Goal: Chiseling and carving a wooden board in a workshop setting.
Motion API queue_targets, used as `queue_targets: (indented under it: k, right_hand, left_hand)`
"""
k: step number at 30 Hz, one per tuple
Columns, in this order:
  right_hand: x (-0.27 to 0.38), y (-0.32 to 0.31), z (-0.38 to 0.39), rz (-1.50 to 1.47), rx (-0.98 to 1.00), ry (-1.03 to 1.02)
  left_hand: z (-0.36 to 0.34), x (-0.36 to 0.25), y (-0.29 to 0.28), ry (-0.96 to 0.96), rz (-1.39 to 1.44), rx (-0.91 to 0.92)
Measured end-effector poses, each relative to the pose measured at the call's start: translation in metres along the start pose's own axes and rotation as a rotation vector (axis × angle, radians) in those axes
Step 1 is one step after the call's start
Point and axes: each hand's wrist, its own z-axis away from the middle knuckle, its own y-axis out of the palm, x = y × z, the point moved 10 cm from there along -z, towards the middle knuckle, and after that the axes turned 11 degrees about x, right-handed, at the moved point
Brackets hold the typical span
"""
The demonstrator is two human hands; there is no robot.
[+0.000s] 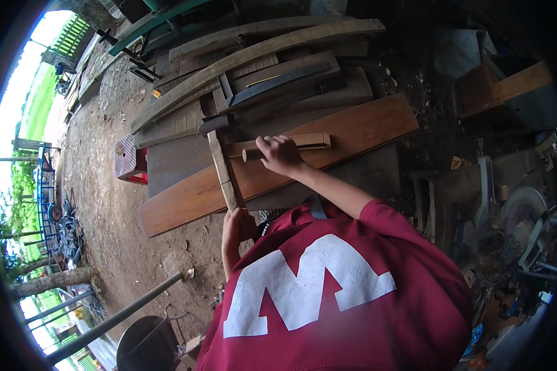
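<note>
My left hand (238, 227) is closed around the near end of a narrow pale wooden slat (221, 164). The slat slants away from me across a long reddish-brown board (365, 125), and a thin line crosses its face. Over the same board, my right hand (280, 156) is closed on a short wooden piece (250, 154) whose blunt end sticks out left of the fingers. Just beyond the knuckles lies a light wooden bar (312, 141), with its left end close to the slat; whether the two are joined I cannot tell.
Beyond the board lie long curved timbers (278, 46) and an angled metal square (227, 89). A dark rounded object (215, 124) sits near the slat's far end. At left stands a stool (130, 161) with a patterned top. Metal parts and a round disc (526, 207) crowd the right.
</note>
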Motion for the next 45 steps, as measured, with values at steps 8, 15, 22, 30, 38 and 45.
queue_targets:
  k: [8, 15, 22, 30, 38, 45]
  right_hand:
    - [-0.009, -0.066, 0.036, -0.204, -0.171, 0.086]
    - [-0.105, -0.135, 0.115, -0.545, -0.494, 0.613]
    - [-0.142, -0.111, 0.135, -1.005, -0.475, 0.750]
    - [-0.120, -0.066, 0.090, -1.057, -0.410, 0.662]
    - [-0.079, -0.071, 0.040, -0.623, -0.397, 0.577]
    - [-0.025, -0.073, -0.011, -0.199, -0.151, 0.497]
  left_hand:
    - [0.019, -0.036, -0.020, -0.034, -0.630, -0.323]
    - [0.062, -0.046, -0.008, 0.188, -0.800, -0.505]
    - [0.048, -0.058, 0.012, 0.040, -1.129, -0.450]
    - [0.035, -0.102, 0.044, 0.109, -1.375, -0.384]
    - [0.013, -0.110, 0.025, 0.006, -1.419, -0.343]
    - [-0.022, -0.125, 0.018, -0.021, -1.563, -0.124]
